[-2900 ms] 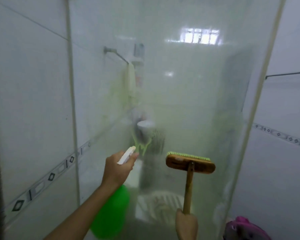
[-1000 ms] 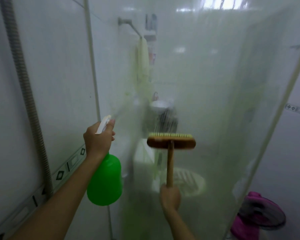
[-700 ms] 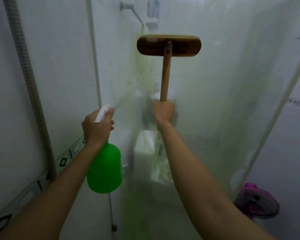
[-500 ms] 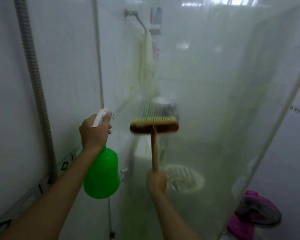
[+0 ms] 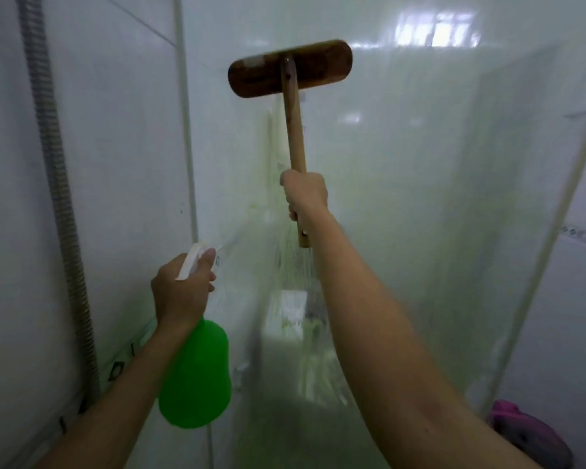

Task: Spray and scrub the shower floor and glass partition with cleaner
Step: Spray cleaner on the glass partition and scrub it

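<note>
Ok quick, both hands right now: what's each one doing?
Left hand: closed around the neck of the green spray bottle, one finger on the trigger.
Right hand: closed on the wooden scrub brush handle, brush raised against the glass partition.

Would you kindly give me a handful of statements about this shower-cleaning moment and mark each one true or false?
1. The right hand grips the wooden handle of the scrub brush. True.
2. The brush head sits low, below the spray bottle. False: it is raised high against the glass partition, above both hands.
3. The left hand holds a green spray bottle with a white trigger head. True.
4. The spray bottle is red. False: its body is green.
5. A ribbed metal hose runs down the tiled wall on the left. True.
6. The pink object hangs at the top of the glass. False: it sits low, at the bottom right.
</note>
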